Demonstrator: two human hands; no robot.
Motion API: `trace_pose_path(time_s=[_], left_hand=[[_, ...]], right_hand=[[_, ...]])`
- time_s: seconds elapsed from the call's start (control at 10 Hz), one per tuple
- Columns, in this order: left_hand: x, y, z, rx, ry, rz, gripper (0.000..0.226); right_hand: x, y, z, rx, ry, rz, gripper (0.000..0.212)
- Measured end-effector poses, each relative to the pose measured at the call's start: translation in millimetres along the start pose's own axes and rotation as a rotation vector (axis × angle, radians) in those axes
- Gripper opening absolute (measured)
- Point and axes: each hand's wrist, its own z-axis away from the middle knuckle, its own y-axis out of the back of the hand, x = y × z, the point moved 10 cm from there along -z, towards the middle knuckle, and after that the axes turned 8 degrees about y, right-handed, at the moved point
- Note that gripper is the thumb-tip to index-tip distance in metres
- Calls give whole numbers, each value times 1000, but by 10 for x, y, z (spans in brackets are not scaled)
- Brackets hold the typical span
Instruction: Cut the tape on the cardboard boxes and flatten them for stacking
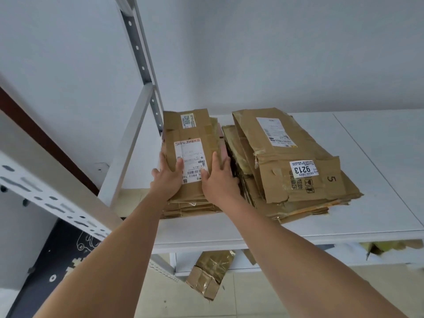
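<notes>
Head view shows me a white shelf [378, 157] against a pale wall, with a metal upright [140, 58] of the rack rising just left of the cardboard. Open shelf surface runs off to the right of the piles; on the left the rack frame stands close beside the nearer pile, so room is tight on that side. Two piles of flattened boxes sit side by side, almost touching: a narrow left pile [190, 203] and a wider right pile [298, 180] whose top sheet carries a label reading 9213.

I see my left hand [166, 177] laid on the top flattened box [190, 134] of the left pile, fingers mostly straight along its left edge and the thumb lying over its white shipping label [190, 159]. My right hand [219, 177] rests on the same box at its right edge, fingers extended forward into the gap between the piles, thumb on the face of the cardboard. Neither hand curls tight; both press flat against the sheet. That box lies flat, directly under and between my palms.

Below the shelf, a crumpled taped box [211, 274] lies on the tiled floor.
</notes>
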Motion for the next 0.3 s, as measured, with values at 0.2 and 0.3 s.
trace_pose_path(time_s=[0.2,0.3], left_hand=[[333,306,300,118,-252,16,62],[540,394,505,152,-380,49,53]], right_hand=[[-194,257,79,68,42,9,68],[-254,368,176,77,87,13,68]])
